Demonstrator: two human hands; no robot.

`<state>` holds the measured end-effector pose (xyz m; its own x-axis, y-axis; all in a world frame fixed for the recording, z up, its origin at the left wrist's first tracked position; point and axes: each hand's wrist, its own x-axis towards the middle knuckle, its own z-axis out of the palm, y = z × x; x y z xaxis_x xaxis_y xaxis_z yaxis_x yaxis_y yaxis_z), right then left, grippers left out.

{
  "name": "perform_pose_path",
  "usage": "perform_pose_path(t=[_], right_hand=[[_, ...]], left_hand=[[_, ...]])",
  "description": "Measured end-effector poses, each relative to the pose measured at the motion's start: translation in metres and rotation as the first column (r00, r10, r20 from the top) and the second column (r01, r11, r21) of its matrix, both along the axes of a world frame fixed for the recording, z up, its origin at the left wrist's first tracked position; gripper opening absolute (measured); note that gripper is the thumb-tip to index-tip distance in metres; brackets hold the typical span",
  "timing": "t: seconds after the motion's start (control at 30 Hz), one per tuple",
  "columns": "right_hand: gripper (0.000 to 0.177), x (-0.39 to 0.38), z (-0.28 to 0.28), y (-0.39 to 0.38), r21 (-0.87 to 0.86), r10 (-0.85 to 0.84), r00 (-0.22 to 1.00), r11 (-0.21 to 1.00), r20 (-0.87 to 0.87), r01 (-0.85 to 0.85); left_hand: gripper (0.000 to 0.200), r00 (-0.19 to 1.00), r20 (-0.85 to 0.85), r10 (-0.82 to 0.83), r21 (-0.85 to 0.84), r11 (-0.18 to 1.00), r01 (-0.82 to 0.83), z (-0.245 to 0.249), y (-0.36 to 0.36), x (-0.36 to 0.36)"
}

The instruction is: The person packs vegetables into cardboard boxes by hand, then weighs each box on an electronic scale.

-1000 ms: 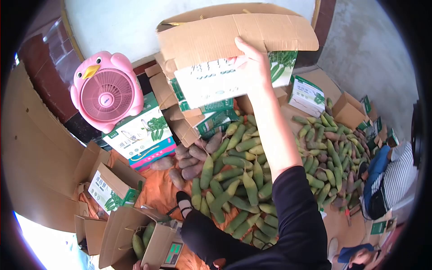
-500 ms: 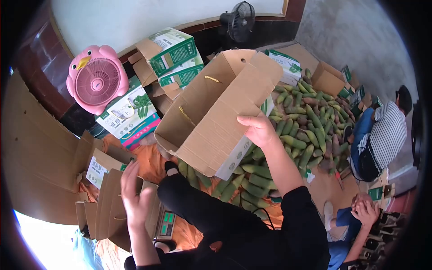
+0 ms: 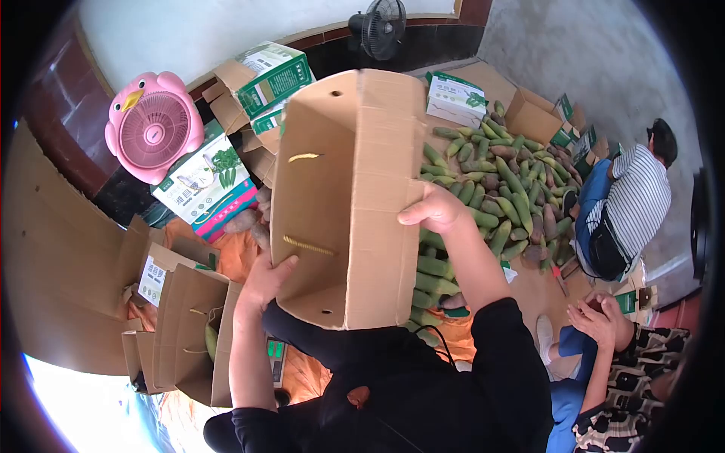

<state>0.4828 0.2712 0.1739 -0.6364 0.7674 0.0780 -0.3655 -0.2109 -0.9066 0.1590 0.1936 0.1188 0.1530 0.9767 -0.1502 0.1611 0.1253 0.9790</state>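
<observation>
Held between left hand (image 3: 266,285) and right hand (image 3: 438,210), fingers partly curled on opposite sides: open cardboard box (image 3: 321,204). Beyond right fingers: green radishes (image 3: 498,192).

An orange sheet (image 3: 242,255) covers part of the floor (image 3: 530,303). Green radishes (image 3: 433,267) lie heaped across it and the floor, with dusky purple roots (image 3: 242,220) near the sheet's left side. A digital scale (image 3: 276,352) with green displays and an open brown carton (image 3: 175,325) stand at the lower left.
</observation>
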Motion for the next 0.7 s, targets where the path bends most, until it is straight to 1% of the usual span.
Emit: perform_pose_path(t=[0.03,0.07,0.1,0.17,0.2,0.23,0.27,0.3,0.33,0.37,0.4,0.43,0.5,0.53,0.57,0.6,0.63,0.67,0.7], right_hand=[[0.056,-0.004,0.001,0.002,0.013,0.024,0.998,1.000,0.064,-0.025],[0.055,-0.005,0.001,0.003,0.019,0.049,0.991,0.998,0.128,-0.052],[0.055,-0.003,0.005,0.006,0.016,0.047,0.990,0.999,0.131,-0.050],[0.053,-0.008,0.013,0.011,0.004,0.059,0.985,0.998,0.161,-0.060],[0.052,-0.010,0.014,0.017,0.015,0.023,0.979,1.000,0.200,-0.026],[0.052,-0.014,0.015,0.021,0.021,0.034,0.979,0.999,0.202,-0.039],[0.053,-0.017,0.014,0.025,0.090,-0.102,0.941,0.993,0.323,0.077],[0.053,-0.019,0.013,0.028,0.173,-0.244,0.871,0.967,0.426,0.186],[0.056,-0.024,0.007,0.024,0.274,-0.340,0.874,0.928,0.346,0.253],[0.056,-0.025,0.004,0.018,0.279,-0.335,0.876,0.928,0.346,0.245],[0.057,-0.029,0.005,0.008,0.739,-0.722,0.573,0.615,0.387,0.276],[0.057,-0.035,0.010,-0.005,0.985,-0.965,0.217,0.162,0.145,0.060],[0.050,-0.048,0.027,-0.044,0.996,-0.951,0.295,0.088,0.092,-0.026],[0.045,-0.059,0.027,-0.066,0.996,-0.925,0.371,0.063,0.080,-0.057],[0.046,-0.073,0.023,-0.085,0.992,-0.817,0.565,0.122,0.116,-0.028],[0.047,-0.090,0.007,-0.099,0.994,-0.717,0.692,0.112,0.088,-0.011],[0.051,-0.105,0.000,-0.114,0.961,-0.643,0.720,0.247,0.261,-0.128],[0.056,-0.118,-0.016,-0.124,0.934,-0.649,0.674,0.283,0.353,-0.216],[0.066,-0.128,-0.032,-0.129,0.890,-0.652,0.606,0.323,0.455,-0.321]], left_hand=[[0.041,0.999,-0.030,0.037,-0.040,0.998,-0.038,-0.006,-0.003,0.003],[0.031,0.995,-0.026,0.096,-0.084,0.992,-0.098,-0.013,-0.008,0.008],[0.031,0.995,-0.023,0.093,-0.086,0.992,-0.095,-0.017,-0.011,0.012],[0.027,0.979,-0.048,0.197,-0.032,0.979,-0.199,-0.028,-0.017,0.012],[0.025,0.971,-0.098,0.219,0.007,0.976,-0.219,-0.031,-0.020,0.012],[0.025,0.968,-0.095,0.232,0.013,0.973,-0.232,-0.032,-0.019,0.012],[0.026,0.955,-0.104,0.277,0.040,0.961,-0.275,-0.033,-0.020,0.012],[0.027,0.941,-0.113,0.318,0.068,0.948,-0.313,-0.036,-0.020,0.012],[0.027,0.931,-0.114,0.347,0.120,0.935,-0.334,-0.042,-0.018,0.010],[0.027,0.928,-0.111,0.355,0.124,0.932,-0.341,-0.046,-0.017,0.008],[0.027,0.894,-0.214,0.394,0.219,0.911,-0.349,-0.047,-0.016,0.008],[0.027,0.843,-0.311,0.440,0.312,0.885,-0.346,-0.046,-0.015,0.008],[0.027,0.807,-0.339,0.483,0.356,0.860,-0.366,-0.042,-0.012,0.008],[0.027,0.777,-0.369,0.510,0.392,0.843,-0.368,-0.039,-0.011,0.009],[0.027,0.768,-0.367,0.525,0.395,0.835,-0.382,-0.038,-0.008,0.010],[0.027,0.748,-0.380,0.544,0.392,0.827,-0.403,-0.039,-0.003,0.012],[0.027,0.727,-0.394,0.562,0.385,0.819,-0.425,-0.039,0.000,0.016],[0.027,0.724,-0.383,0.574,0.382,0.812,-0.443,-0.036,0.001,0.021],[0.028,0.716,-0.382,0.585,0.354,0.808,-0.471,-0.033,0.001,0.025]])
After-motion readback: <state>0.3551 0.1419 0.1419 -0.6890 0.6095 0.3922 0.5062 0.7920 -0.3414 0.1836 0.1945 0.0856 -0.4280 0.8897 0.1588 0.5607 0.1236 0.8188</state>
